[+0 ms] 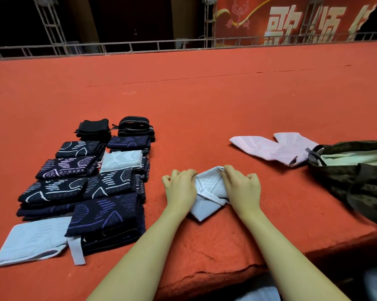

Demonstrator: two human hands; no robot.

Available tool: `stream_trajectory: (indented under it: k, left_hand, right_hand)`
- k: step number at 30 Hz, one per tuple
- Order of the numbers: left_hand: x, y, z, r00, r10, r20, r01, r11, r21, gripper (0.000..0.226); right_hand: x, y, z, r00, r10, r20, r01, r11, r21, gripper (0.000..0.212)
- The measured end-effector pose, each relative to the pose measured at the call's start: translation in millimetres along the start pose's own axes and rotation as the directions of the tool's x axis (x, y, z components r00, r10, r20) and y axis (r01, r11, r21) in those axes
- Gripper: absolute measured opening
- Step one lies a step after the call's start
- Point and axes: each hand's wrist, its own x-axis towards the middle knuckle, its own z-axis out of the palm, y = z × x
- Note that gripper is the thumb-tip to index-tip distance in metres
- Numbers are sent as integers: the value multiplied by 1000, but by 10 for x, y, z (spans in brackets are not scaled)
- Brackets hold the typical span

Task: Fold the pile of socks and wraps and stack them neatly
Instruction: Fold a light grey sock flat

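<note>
Folding is mid-step: the person's left hand (pixel 180 187) and right hand (pixel 242 187), fingers curled, pinch the pale grey sock (pixel 209 192) from either side, close to the near edge of the red carpeted platform (pixel 205 101). Its long axis runs near to far, the folded corner pointing toward the person. Next, I judge, comes pressing it flat and carrying it left to the folded stacks (pixel 85 187). Farther right, the pink socks (pixel 274 148) wait beside a camouflage bag (pixel 357 181).

Camo bag (pixel 357 177) at right on red carpet (pixel 205 94); metal truss (pixel 139 45) & red banner (pixel 291 20) behind (white lettering).
</note>
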Motion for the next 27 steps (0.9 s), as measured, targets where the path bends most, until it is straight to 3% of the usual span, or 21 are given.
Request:
stream_trajectory:
  k: [3, 7, 9, 11, 13, 16, 22, 25, 27]
  left_hand:
    - [222, 47, 40, 998, 65, 4, -66, 992, 107, 34]
    - [391, 98, 88, 967, 241, -81, -234, 969, 83, 21]
    - [324, 92, 171, 921, 384, -70, -379, 923, 71, 27]
    - [235, 75, 245, 900, 435, -14, -434, 900, 37, 37]
    - [167, 28, 283, 902, 432, 23, -432, 902, 11, 37]
    - [75, -46, 303, 899, 435, -51, -433, 900, 40, 23]
    - [-116, -153, 326, 938, 313, -150, -334, 932, -142, 14]
    - [-138, -153, 253, 951, 247, -187, -288, 927, -239, 8]
    - [-149, -158, 218, 952, 210, -225, -270, 919, -288, 9]
  right_hand:
    - [43, 44, 136, 995, 88, 36, -85, 994, -68, 30]
    - [49, 96, 356, 982, 137, 127, -120, 984, -133, 29]
    - [1, 128, 445, 976, 141, 165, -111, 977, -180, 29]
    - [-13, 153, 511, 969, 143, 202, -101, 973, -207, 29]
    - [-7, 157, 540, 959, 150, 241, -98, 972, -215, 31]
    - [15, 147, 557, 942, 166, 291, -98, 967, -234, 32]
    - [95, 122, 584, 896, 200, 398, -93, 958, -272, 29]
    - [130, 146, 666, 885, 206, 418, -111, 964, -241, 12]
    - [167, 150, 722, 863, 229, 451, -146, 967, -211, 12]
